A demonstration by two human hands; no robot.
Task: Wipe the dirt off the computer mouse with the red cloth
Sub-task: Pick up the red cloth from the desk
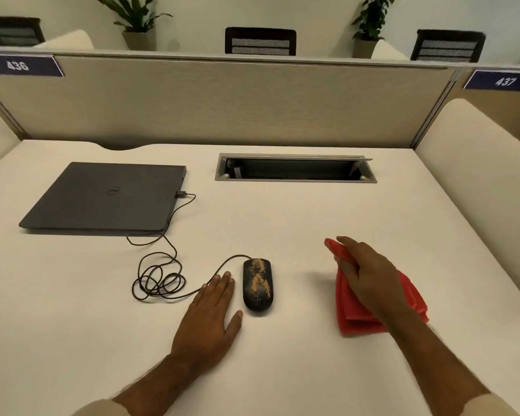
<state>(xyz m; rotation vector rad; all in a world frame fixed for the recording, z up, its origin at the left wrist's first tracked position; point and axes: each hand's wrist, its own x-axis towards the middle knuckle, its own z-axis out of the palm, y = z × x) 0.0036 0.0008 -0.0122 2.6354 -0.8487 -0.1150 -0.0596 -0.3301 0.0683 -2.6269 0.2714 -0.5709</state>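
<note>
The wiping is not yet begun, judging by how things are lying. The mouse (258,285) is sitting on the surface (282,223) just to the right of the left hand (209,313), close to its fingertips and thumb but, as far as can be seen, not touching them. Its black top is carrying tan-orange dirt over most of its length, thick in the middle and speckled toward both ends, so nothing looks cleaned so far.

The left hand is lying flat, palm down, fingers straight and together, gripping nothing; it is resting partly over the cable (159,280), which is looping away to its left and running up to a closed laptop (102,196) well beyond it.

The right hand (370,280) is reaching over the cloth (354,313), well to the right of the mouse. Its fingers are curling into the red folds at the far end, where a bit of cloth is lifting between them, so it seems to be taking hold; the rest of the cloth is spreading under and behind the palm. Whether the cloth is fully off the surface I cannot tell.

What is left, then, is nearly everything: bringing the cloth across to the mouse, steadying the mouse with the left hand, and rubbing the dirt from the top and sides.
</note>
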